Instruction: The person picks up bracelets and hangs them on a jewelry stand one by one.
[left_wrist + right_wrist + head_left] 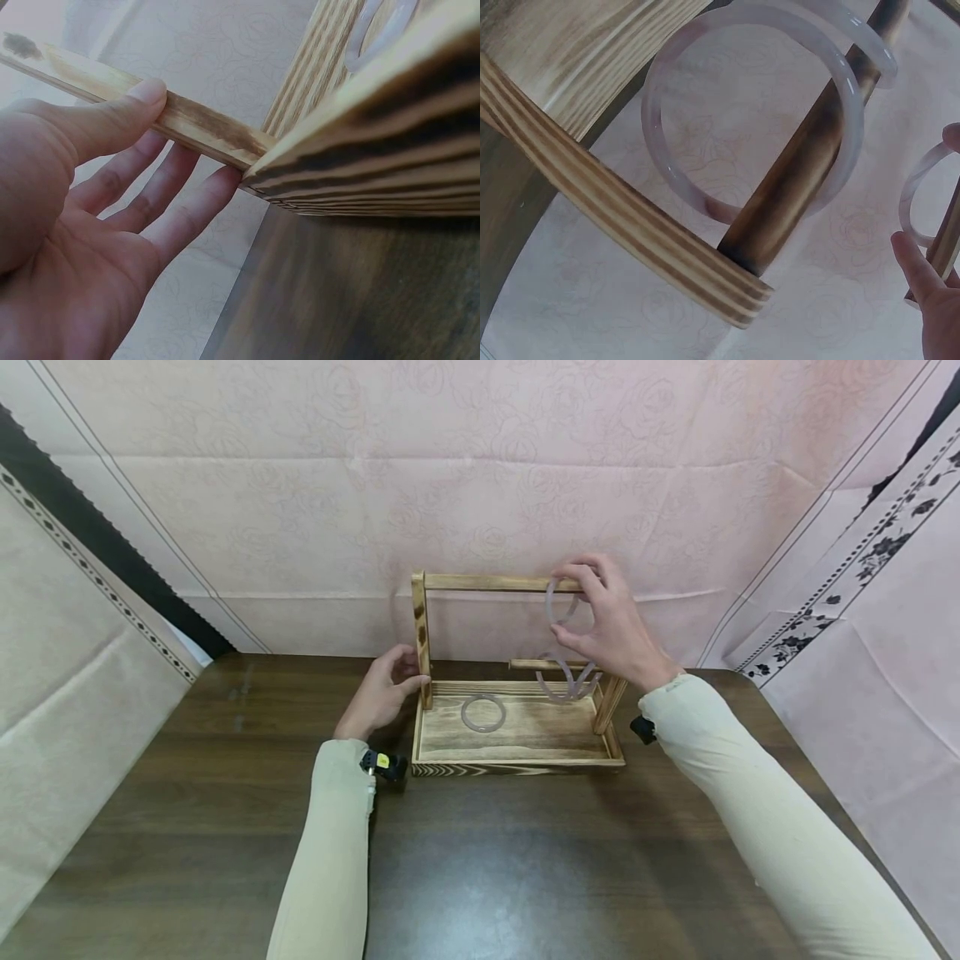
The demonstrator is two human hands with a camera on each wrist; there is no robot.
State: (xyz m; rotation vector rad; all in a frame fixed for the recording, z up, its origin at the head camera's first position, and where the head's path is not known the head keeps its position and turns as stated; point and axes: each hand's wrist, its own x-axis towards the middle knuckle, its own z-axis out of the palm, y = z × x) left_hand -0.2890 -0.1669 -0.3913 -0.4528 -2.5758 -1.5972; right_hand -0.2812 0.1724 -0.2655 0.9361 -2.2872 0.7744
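A wooden display stand has a shallow tray (517, 769), a left post (421, 627) and a high bar (480, 582). My left hand (381, 692) grips the post low down, its thumb on one face and fingers behind, as the left wrist view shows close up. Up at the bar's right end, my right hand (611, 625) pinches a pale translucent bangle (550, 603) between thumb and fingers, and the bar passes through the ring. Below that hand, more bangles (654, 127) hang around a shorter, lower bar (791, 184). Another bangle (464, 717) lies flat in the tray.
The stand rests on a dark brown wooden table (480, 860). Behind it hangs a pale patterned cloth (480, 510), close to the table's far edge. White cloths with dark borders hang at both sides. A short right-hand support (611, 703) carries the lower bar.
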